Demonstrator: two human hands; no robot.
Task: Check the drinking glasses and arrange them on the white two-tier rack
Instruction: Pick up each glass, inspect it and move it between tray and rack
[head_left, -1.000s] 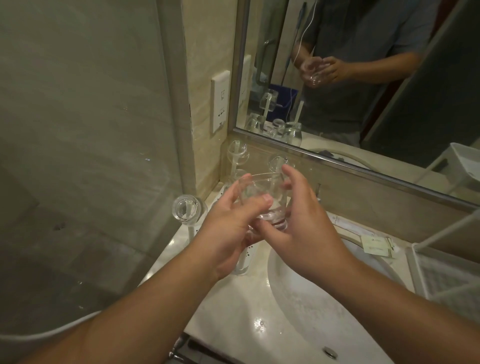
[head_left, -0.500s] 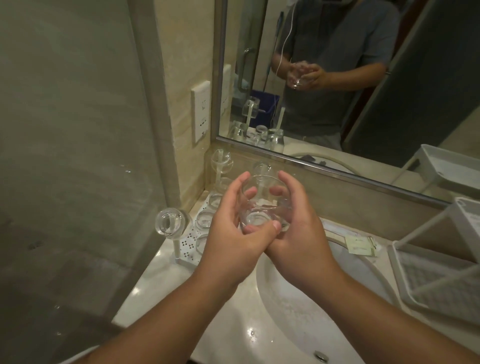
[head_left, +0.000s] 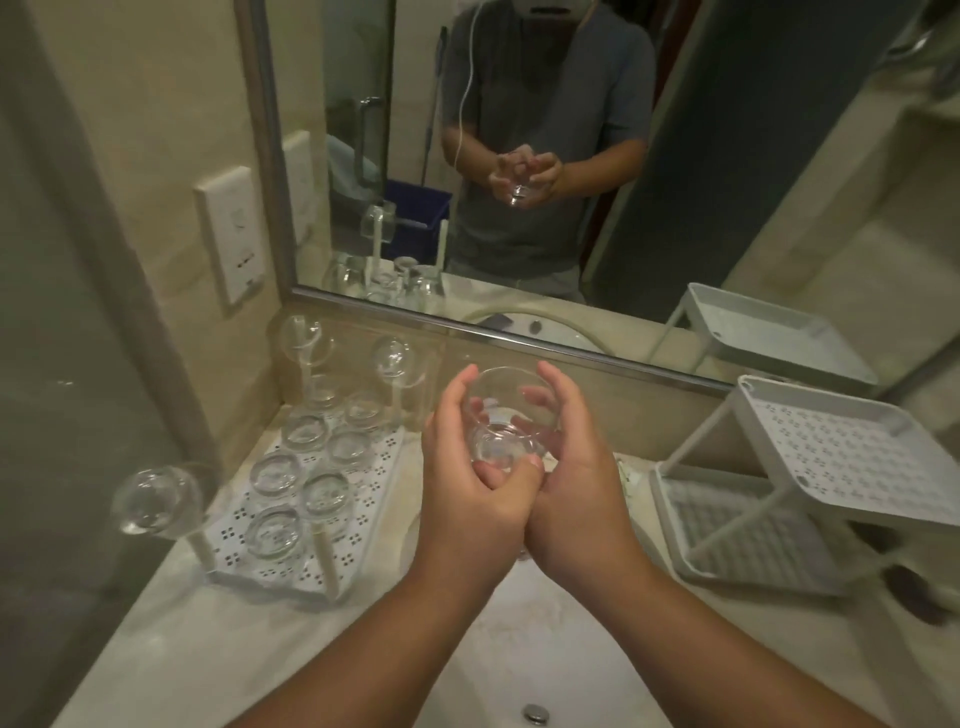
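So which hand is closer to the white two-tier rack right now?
The right hand: it grips the glass on the side facing the white two-tier rack. The left hand grips the glass's far side, farther from the rack.

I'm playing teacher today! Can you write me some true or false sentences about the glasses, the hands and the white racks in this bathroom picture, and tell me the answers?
1. Both hands hold one clear glass over the sink. True: the left hand and the right hand wrap around it.
2. The white two-tier rack is full of glasses. False: no glass shows on either tier.
3. The drying tray on the left holds several glasses. True.
4. The held glass is full of juice. False: it looks clear and empty.
5. The two-tier rack stands left of the sink. False: it stands on the right.
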